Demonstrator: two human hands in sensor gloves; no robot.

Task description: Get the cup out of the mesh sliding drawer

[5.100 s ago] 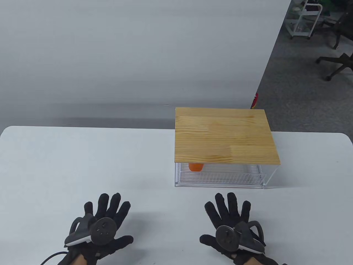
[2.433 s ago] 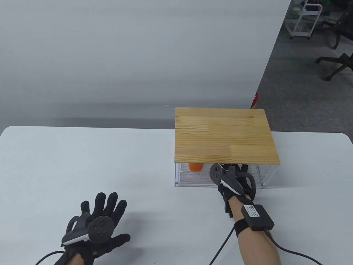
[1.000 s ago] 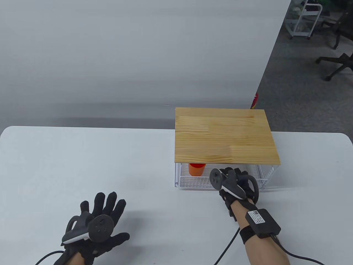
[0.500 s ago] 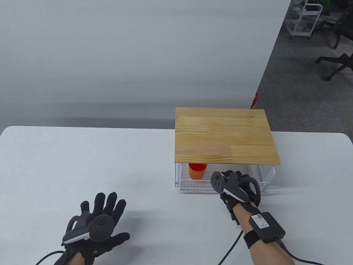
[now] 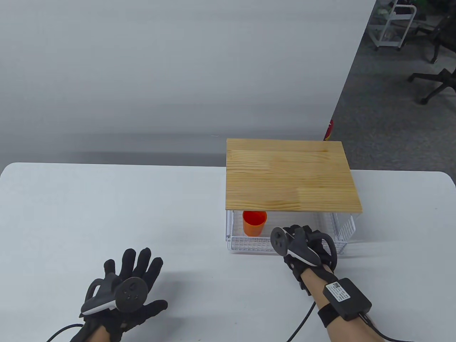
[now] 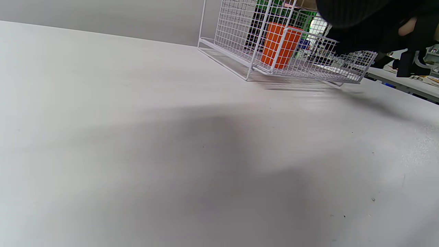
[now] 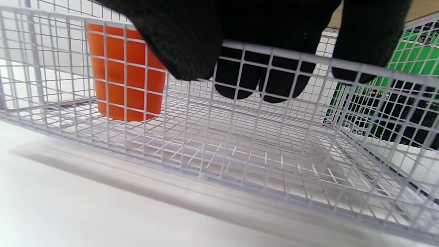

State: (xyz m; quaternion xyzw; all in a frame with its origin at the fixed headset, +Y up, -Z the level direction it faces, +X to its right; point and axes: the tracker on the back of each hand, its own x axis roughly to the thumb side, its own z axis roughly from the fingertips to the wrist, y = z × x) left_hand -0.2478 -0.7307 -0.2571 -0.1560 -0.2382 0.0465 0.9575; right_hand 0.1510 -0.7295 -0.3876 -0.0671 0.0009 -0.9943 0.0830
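Note:
An orange cup [image 5: 254,223] stands upright at the left end of the white mesh drawer [image 5: 249,244], which sticks out partway from under the wooden-topped rack [image 5: 290,174]. My right hand [image 5: 302,242] grips the drawer's front rim; in the right wrist view its fingers [image 7: 253,82] hook over the top wire, with the cup [image 7: 125,73] to their left. My left hand [image 5: 130,281] rests flat on the table, fingers spread, well left of the drawer. In the left wrist view the cup [image 6: 279,44] shows through the mesh [image 6: 308,65].
The white table [image 5: 107,213] stretches left and in front of the rack. A grey partition wall stands behind the table. Office chairs and a white cart [image 5: 393,23] stand on the floor at the far right.
My right hand has pulled the drawer toward me, out from under the wooden top. The cup has come forward with it and shows more fully. My left hand has stayed put.

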